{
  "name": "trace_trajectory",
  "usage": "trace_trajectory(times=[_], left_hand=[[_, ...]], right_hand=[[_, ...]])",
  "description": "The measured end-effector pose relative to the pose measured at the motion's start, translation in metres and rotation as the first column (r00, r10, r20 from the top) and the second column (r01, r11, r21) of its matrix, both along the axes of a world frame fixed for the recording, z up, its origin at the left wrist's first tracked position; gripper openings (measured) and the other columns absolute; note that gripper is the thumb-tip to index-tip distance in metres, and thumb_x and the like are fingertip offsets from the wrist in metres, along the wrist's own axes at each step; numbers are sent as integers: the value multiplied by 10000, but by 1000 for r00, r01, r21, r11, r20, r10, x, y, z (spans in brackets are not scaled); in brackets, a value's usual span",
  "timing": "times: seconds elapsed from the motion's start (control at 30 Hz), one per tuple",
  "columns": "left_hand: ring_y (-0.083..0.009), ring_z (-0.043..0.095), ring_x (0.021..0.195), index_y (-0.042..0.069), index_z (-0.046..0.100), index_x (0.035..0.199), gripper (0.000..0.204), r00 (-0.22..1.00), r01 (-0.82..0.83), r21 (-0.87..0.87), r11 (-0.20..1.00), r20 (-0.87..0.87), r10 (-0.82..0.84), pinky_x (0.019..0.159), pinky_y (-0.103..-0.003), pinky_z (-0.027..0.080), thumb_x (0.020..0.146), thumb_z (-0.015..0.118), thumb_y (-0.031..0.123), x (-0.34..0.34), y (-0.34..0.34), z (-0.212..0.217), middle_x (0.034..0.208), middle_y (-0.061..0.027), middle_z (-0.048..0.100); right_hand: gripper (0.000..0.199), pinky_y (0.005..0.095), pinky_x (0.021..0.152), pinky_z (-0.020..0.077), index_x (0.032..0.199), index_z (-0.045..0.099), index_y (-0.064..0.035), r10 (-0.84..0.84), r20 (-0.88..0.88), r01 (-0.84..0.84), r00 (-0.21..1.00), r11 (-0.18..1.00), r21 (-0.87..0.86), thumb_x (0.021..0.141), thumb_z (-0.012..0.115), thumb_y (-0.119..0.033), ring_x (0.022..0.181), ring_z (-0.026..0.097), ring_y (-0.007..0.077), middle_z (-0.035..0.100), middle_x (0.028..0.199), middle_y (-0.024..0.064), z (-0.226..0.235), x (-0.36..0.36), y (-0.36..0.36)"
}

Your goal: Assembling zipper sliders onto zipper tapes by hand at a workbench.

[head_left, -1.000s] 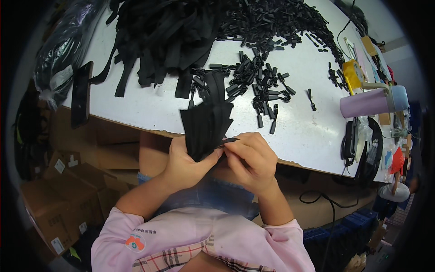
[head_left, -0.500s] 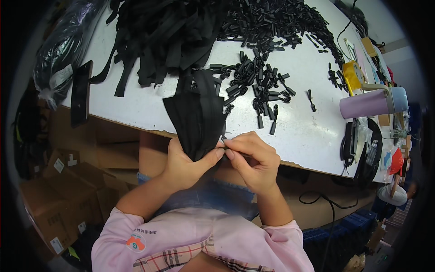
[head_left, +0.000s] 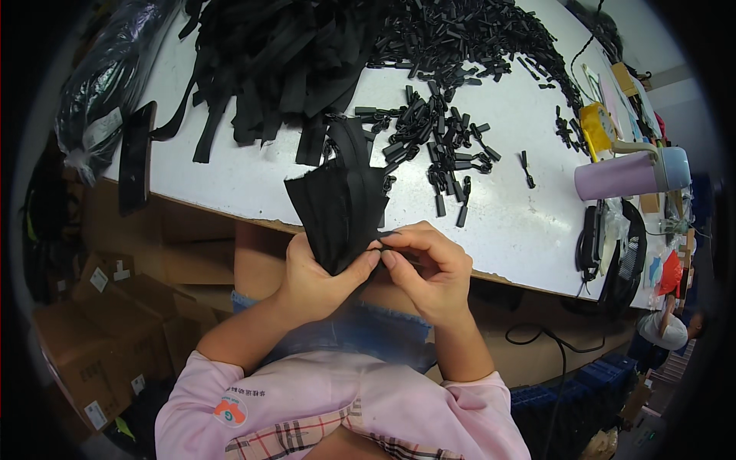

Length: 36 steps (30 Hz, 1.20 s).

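My left hand (head_left: 318, 277) is closed around a bundle of black zipper strips (head_left: 337, 215), just off the table's front edge. The strips fan out upward over the edge, and their upper ends lie on the tabletop. Thumb and forefinger of my right hand (head_left: 431, 268) are pinched together against my left fingertips, at the lower right of the bundle. Between them is a small black zipper pull (head_left: 389, 234), mostly hidden by the fingers. Loose black zipper pulls (head_left: 441, 142) are scattered on the table beyond my hands.
A big heap of black strips (head_left: 284, 61) covers the table's far left, beside a phone (head_left: 136, 157) and a plastic-wrapped bundle (head_left: 115, 84). More zipper pulls pile up at the back. A lilac bottle (head_left: 621, 176) lies at the right. Cardboard boxes (head_left: 115, 345) stand below left.
The bundle of strips has shifted slightly right and down, and its upper ends have spread. My fingertips remain together at nearly the same spot.
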<state>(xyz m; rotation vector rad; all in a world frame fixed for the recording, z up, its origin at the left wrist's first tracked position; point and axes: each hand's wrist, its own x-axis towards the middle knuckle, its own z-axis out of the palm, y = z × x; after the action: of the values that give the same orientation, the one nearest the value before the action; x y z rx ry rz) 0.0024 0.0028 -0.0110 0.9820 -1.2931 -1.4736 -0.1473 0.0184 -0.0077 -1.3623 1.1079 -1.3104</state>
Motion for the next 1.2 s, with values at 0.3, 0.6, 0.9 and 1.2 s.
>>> trace_trajectory(times=[0.3, 0.6, 0.9, 1.2], left_hand=[[-72, 538, 676, -11, 583, 840, 132, 991, 26, -122, 992, 133, -10, 612, -204, 435, 710, 582, 11, -2, -3, 3, 759, -41, 602], [-76, 545, 696, -14, 586, 823, 122, 992, -1, 72, 997, -124, 10, 624, -205, 443, 710, 617, 18, -2, 0, 1, 768, -34, 596], [-110, 538, 726, -15, 580, 817, 97, 997, -62, -67, 996, 31, 64, 673, -221, 434, 720, 590, -13, -4, 2, 6, 798, -61, 574], [-93, 546, 767, -12, 555, 914, 173, 994, -98, -102, 990, -56, 92, 658, -209, 454, 743, 571, 7, -6, 3, 2, 843, -57, 579]], right_hand=[[249, 274, 556, 412, 835, 584, 16, -187, -481, -72, 857, 879, -471, 595, 588, 84, 626, 497, 210, 539, 742, 102, 7, -2, -4], [245, 241, 541, 411, 859, 595, 14, -123, -313, 9, 942, 940, -342, 630, 570, 97, 622, 503, 171, 536, 747, 94, 2, -1, -2], [172, 191, 515, 416, 861, 575, 27, -83, -105, 70, 991, 990, -125, 697, 561, 76, 621, 515, 95, 527, 799, 78, -1, 3, 4], [107, 179, 533, 422, 835, 516, 40, -98, 184, 89, 978, 994, 60, 735, 548, 63, 626, 498, 68, 509, 788, 66, -4, 15, 11]])
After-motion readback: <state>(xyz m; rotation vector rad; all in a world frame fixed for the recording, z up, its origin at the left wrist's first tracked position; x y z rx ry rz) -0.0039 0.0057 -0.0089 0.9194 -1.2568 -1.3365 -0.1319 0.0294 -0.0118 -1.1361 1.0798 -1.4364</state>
